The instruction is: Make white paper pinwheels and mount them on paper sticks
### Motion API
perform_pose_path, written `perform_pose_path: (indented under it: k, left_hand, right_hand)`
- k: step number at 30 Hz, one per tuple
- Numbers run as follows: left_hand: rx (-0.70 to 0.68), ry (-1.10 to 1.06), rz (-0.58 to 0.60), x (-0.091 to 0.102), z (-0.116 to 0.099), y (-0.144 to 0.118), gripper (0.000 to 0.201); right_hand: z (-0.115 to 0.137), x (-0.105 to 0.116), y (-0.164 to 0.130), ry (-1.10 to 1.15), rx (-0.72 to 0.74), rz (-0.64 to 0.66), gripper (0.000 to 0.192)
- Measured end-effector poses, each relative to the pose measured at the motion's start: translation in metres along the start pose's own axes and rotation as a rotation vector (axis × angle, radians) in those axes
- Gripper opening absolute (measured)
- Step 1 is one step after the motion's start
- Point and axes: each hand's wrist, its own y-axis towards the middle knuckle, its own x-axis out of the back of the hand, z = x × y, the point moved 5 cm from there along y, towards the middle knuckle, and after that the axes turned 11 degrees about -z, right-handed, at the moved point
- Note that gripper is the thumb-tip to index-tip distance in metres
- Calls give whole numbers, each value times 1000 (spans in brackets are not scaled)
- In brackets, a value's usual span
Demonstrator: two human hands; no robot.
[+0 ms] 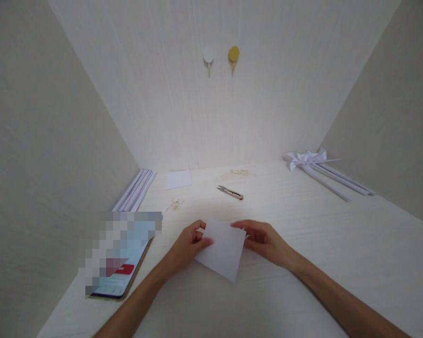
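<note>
Pinching a white sheet (223, 248) by its side edges, the left hand (188, 245) and right hand (264, 240) hold it tilted near the table's (303, 263) front, a phone (121, 263) just left. Bare tabletop lies behind the sheet up to the snips (230, 191). Paper rolls (136, 190) line the left wall, a pinwheel (306, 158) and sticks the right.
</note>
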Motion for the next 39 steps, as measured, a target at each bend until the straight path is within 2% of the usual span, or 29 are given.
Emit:
perform_pose_path:
  k: [3, 6, 9, 14, 21, 25, 29, 32, 35, 39]
  left_hand:
    - [14, -5, 10, -2, 5, -2, 33]
    - [2, -45, 4, -1, 4, -3, 48]
    - [-39, -111, -1, 3, -2, -4, 59]
    - [-58, -152, -28, 10, -7, -5, 33]
    - [-20, -43, -197, 10, 1, 2, 28]
    - [-48, -13, -287, 12, -5, 10, 23]
    - [-109, 51, -301, 11, -17, 19, 16]
    - [-138, 60, -293, 11, -22, 23, 13]
    - [-134, 45, -291, 12, -21, 25, 13]
    - [-111, 26, -349, 15, -16, 25, 13]
  right_hand:
    - [-1, 1, 0, -19, -33, 35, 12]
    - [-1, 3, 2, -19, -82, 14, 12]
    - [-3, 9, 4, -19, -89, -73, 12]
    - [-6, 17, 5, -37, -53, -206, 13]
    - [-8, 19, 7, -24, -90, -226, 15]
    - [-9, 22, 15, -22, -136, -261, 17]
    - [-9, 27, 29, -89, -147, -295, 16]
    - [-6, 28, 36, -56, -87, -296, 14]
    - [-5, 28, 38, -56, -77, -303, 16]
    - [-9, 27, 37, -59, -117, -309, 18]
